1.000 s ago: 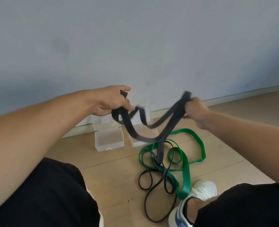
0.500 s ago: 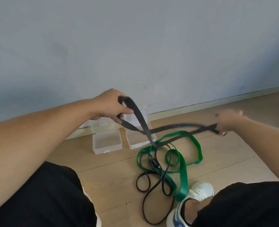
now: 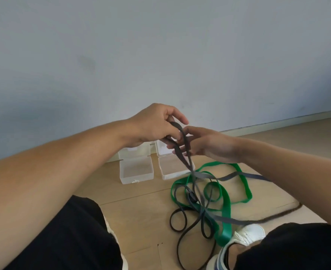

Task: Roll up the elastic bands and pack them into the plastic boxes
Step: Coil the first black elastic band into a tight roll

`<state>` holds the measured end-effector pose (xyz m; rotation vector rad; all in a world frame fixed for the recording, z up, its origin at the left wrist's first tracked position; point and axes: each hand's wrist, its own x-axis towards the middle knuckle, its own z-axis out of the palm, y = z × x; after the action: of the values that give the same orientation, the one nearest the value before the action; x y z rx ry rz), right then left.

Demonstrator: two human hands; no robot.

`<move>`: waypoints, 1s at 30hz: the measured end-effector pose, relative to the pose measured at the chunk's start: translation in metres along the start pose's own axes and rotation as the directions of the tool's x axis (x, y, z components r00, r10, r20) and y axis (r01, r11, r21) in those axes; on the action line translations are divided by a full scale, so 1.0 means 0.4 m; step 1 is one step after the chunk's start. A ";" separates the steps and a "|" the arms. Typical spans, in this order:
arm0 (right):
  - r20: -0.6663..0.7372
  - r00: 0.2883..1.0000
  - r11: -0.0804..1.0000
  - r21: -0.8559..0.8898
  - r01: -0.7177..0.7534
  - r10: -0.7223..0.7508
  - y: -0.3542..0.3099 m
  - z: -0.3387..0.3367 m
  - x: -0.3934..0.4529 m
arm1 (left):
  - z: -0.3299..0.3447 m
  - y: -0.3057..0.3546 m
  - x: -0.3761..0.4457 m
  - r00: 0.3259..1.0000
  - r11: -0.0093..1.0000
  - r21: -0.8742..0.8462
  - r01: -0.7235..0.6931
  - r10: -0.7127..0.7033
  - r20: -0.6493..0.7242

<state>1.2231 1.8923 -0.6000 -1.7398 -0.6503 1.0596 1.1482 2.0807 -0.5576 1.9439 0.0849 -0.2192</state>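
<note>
Room: pale grey wall above a light wood floor, with a skirting strip along the join.
Left hand: raised in front of the wall, fingers curled, pinching the top end of the grey band between thumb and forefinger.
Right hand: just beside the left, touching it at the fingertips; fingers loosely bent round the same band a little lower, the strap passing across them.
Grey band: hangs from both hands as a narrow loop running down and slightly right, its long axis near upright, then spreads into flat strands over the pile on the floor; one strand trails right under the right forearm, blurred.
Green band: lies in loose loops on the floor below the hands, its near end beside the shoe.
Black band: thin, tangled through the green one, looping toward the near edge.
Boxes: two clear ones, open, side by side against the skirting, lids tipped back; left box, right box just beside the green loops and partly behind the hanging band.
</note>
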 end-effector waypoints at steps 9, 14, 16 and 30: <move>-0.217 0.967 0.984 -0.145 0.101 -0.131 -0.002 0.041 0.025 | -0.041 -0.030 -0.021 0.993 0.979 -0.175 0.108 -0.113 -0.017; -0.304 0.936 0.921 -0.387 0.051 -0.179 -0.017 0.074 0.034 | -0.046 -0.045 -0.008 0.972 0.962 -0.243 0.127 -0.170 -0.163; -0.353 0.914 0.904 -0.425 0.036 -0.202 -0.020 0.080 0.037 | -0.053 -0.053 -0.003 0.956 0.935 -0.294 0.199 -0.251 -0.151; -0.454 0.822 0.916 -0.354 0.189 -0.345 -0.039 0.103 0.009 | -0.035 -0.056 -0.011 0.924 0.828 -0.423 0.367 -0.379 0.061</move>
<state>1.1896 1.9202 -0.5934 -2.0020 -0.7089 0.2796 1.1418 2.1023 -0.5721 1.4729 0.4967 -0.4003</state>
